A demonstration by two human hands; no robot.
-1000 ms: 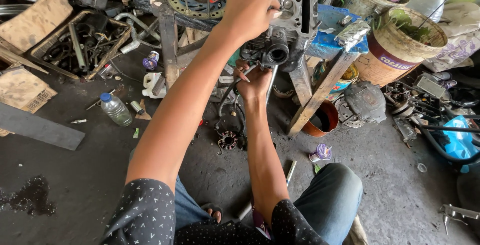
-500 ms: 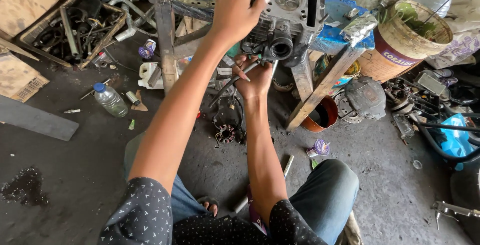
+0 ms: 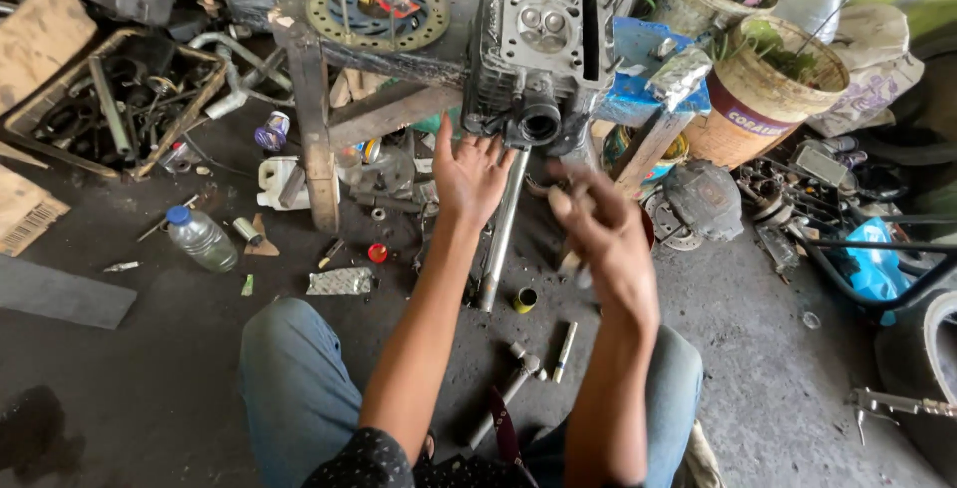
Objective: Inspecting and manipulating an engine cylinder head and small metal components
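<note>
Engine cylinder head on the wooden table, directly ahead of both empty hands; left hand, fingers spread, lies nearer than the blurred, loosely open right hand.

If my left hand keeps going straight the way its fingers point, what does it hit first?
Probably the grey engine cylinder head on the wooden stand. The left hand is open, fingers pointing up toward its lower edge by the round port. Depth is unclear, so it could pass just beneath.

Both hands off engine cylinder head, left hand open, right hand lowered
</note>
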